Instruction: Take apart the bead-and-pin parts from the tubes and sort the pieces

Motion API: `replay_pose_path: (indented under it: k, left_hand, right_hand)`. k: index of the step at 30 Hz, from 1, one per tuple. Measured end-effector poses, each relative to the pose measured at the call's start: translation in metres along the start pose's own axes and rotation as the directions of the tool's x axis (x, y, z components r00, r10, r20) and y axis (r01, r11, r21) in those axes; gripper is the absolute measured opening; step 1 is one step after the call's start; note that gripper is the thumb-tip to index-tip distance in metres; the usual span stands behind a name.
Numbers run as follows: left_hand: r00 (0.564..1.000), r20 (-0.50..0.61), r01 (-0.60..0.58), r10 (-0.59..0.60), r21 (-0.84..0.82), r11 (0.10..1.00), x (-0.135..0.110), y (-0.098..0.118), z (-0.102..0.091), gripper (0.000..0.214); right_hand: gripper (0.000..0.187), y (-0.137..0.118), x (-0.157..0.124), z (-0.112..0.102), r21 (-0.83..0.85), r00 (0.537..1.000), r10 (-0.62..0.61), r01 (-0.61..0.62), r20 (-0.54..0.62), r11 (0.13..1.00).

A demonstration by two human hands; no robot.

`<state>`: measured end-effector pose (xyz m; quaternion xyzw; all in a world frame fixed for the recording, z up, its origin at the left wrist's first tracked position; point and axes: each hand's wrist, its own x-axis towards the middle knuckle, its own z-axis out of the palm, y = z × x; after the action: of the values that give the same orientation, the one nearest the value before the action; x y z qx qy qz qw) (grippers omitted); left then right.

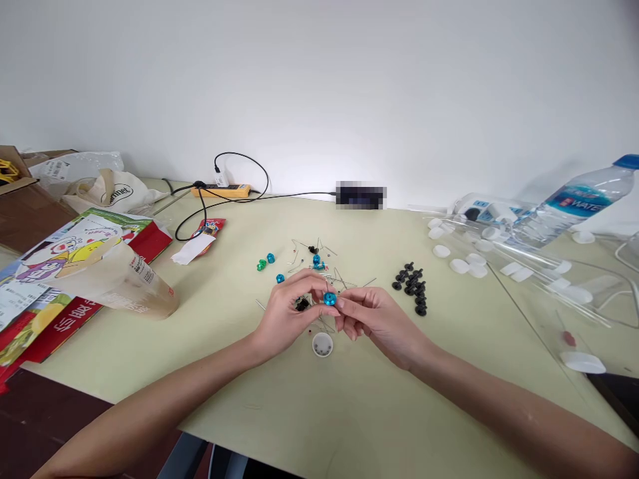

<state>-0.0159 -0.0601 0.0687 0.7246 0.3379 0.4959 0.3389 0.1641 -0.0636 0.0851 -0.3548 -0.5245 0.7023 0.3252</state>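
In front of me, the thumb and forefinger of my left hand [292, 303] pinch a small shiny blue round metal part [329, 299] with a hole in its middle. The thumb and fingers of my right hand [372, 316] are pressed together at the right edge of this part; anything between those fingertips is too small to make out. Below the hands stands a small white round dish [322, 344] holding several tiny metal pieces. Thin bent metal rods [342, 276] and another blue part [316, 259] lie just behind my fingers. A black piece [302, 304] shows partly behind my left hand.
Several black knob-like pieces [410, 286] lie to the right. Green [261, 265] and blue [270, 257] parts sit at left. A drink cup [144, 286] leans at far left. White discs [459, 266], clear tubes and a water bottle [574, 199] occupy the right side. A power strip [224, 191] lies by the wall.
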Motion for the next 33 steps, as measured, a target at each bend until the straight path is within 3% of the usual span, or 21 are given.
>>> replay_pose_path:
  k: [4, 8, 10, 13, 17, 25, 33]
  left_hand:
    - [0.994, 0.013, 0.107, -0.107, -0.187, 0.976, 0.003, 0.002, -0.003, 0.016]
    - [0.957, 0.129, 0.289, -0.259, -0.377, 0.88, 0.009, 0.004, -0.009, 0.02]
    - [0.939, 0.186, 0.342, -0.289, -0.44, 0.83, 0.011, 0.003, -0.012, 0.022]
    - [0.924, 0.21, 0.383, -0.321, -0.477, 0.791, 0.012, 0.001, -0.013, 0.025]
    - [0.917, 0.221, 0.398, -0.331, -0.476, 0.784, 0.012, 0.0, -0.014, 0.022]
    - [0.916, 0.27, 0.397, -0.297, -0.496, 0.773, 0.011, 0.002, -0.013, 0.012]
    - [0.915, 0.28, 0.401, -0.292, -0.529, 0.748, 0.011, 0.0, -0.014, 0.016]
  right_hand:
    - [0.033, -0.003, -0.001, -0.002, -0.129, 0.996, -0.064, 0.057, -0.054, 0.99]
    - [0.031, -0.015, -0.008, -0.002, -0.34, 0.965, -0.228, 0.172, -0.132, 0.925]
    - [0.03, -0.022, -0.013, 0.001, -0.379, 0.968, -0.229, 0.173, -0.106, 0.909]
    - [0.034, -0.028, -0.018, 0.006, -0.31, 0.996, -0.086, 0.077, -0.014, 0.948]
    - [0.035, -0.026, -0.016, 0.007, -0.125, 0.997, 0.053, -0.045, 0.061, 0.991]
    - [0.03, -0.022, -0.013, 0.003, 0.149, 0.981, 0.144, -0.163, 0.131, 0.975]
    - [0.029, -0.023, -0.015, 0.004, 0.207, 0.977, 0.17, -0.195, 0.13, 0.959]
